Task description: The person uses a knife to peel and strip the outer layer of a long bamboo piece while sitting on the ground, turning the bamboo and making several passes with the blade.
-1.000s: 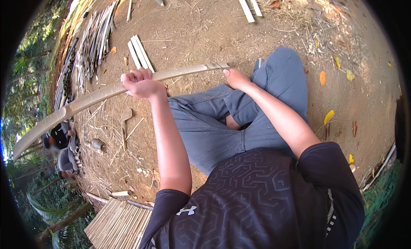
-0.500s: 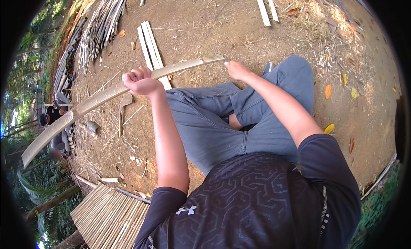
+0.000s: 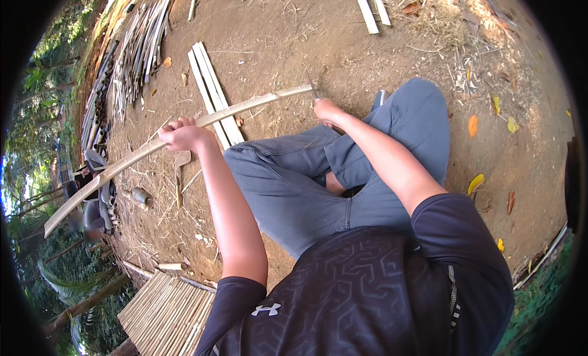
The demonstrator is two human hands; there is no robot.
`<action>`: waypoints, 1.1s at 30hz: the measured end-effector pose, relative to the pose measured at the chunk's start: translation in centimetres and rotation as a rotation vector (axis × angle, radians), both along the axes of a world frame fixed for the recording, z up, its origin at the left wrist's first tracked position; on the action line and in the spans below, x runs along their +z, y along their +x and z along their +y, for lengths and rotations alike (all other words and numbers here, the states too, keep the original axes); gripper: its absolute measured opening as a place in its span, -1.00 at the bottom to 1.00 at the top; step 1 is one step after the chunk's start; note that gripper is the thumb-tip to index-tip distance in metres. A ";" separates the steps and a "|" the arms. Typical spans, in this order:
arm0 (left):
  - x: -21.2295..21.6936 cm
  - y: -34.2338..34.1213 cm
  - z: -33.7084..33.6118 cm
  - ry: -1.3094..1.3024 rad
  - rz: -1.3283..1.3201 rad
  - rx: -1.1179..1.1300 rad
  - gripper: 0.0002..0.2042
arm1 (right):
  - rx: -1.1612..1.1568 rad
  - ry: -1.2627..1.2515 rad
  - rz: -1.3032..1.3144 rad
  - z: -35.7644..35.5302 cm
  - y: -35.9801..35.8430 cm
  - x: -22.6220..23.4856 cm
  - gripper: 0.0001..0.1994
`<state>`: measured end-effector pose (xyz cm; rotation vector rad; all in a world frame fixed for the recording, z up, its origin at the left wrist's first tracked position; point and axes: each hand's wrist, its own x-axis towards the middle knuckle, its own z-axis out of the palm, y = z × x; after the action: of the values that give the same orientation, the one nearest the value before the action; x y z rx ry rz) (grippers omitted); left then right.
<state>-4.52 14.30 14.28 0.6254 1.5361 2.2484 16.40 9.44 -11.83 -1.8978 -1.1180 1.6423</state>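
Observation:
A long split bamboo strip slants across the view, its lower end at the far left and its other end above my lap. My left hand is closed around it near the middle. My right hand grips a knife by its handle, mostly hidden in the fist. The thin blade points up and away, at or touching the strip's right end. Both forearms reach out over my crossed legs.
Pale bamboo slats lie on the dirt beyond the strip, partly under it. To the left are a small wooden-handled tool, a bamboo tube, a pole pile and a slatted mat. Another person is at far left.
My right hand has turned and the knife blade now shows upright against the strip's end. The strip and my left hand have shifted slightly, the hand moving left and down.

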 end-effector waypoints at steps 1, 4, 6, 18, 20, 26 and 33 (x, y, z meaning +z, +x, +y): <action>-0.2 0.8 0.5 -0.008 0.005 -0.029 -0.72 | 0.079 0.008 -0.079 0.1 1.2 -1.6 -0.72; -0.4 2.0 2.0 -0.028 -0.001 -0.041 -0.73 | 0.256 0.024 -0.221 1.0 2.8 -3.8 -0.74; -0.4 1.5 2.2 -0.042 0.014 -0.047 -0.73 | 0.297 0.027 -0.209 0.9 2.3 -3.7 -0.75; -0.8 0.3 2.5 -0.012 -0.039 -0.039 -0.71 | 0.369 0.161 -0.360 1.6 2.1 -1.4 -0.65; -0.9 1.2 2.8 -0.016 -0.073 -0.082 -0.70 | 0.189 0.119 -0.379 1.3 2.8 -2.4 -0.63; -1.2 -1.1 1.7 0.018 -0.055 -0.039 -0.68 | 0.128 0.003 -0.296 -0.5 -1.1 0.8 -0.56; -1.0 -2.4 1.0 0.041 -0.049 -0.014 -0.67 | 0.130 0.031 -0.258 -0.2 -1.3 0.9 -0.61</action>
<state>-6.89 15.26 13.27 0.5856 1.4617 2.2731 15.07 9.28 -10.89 -2.1001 -1.3865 1.4640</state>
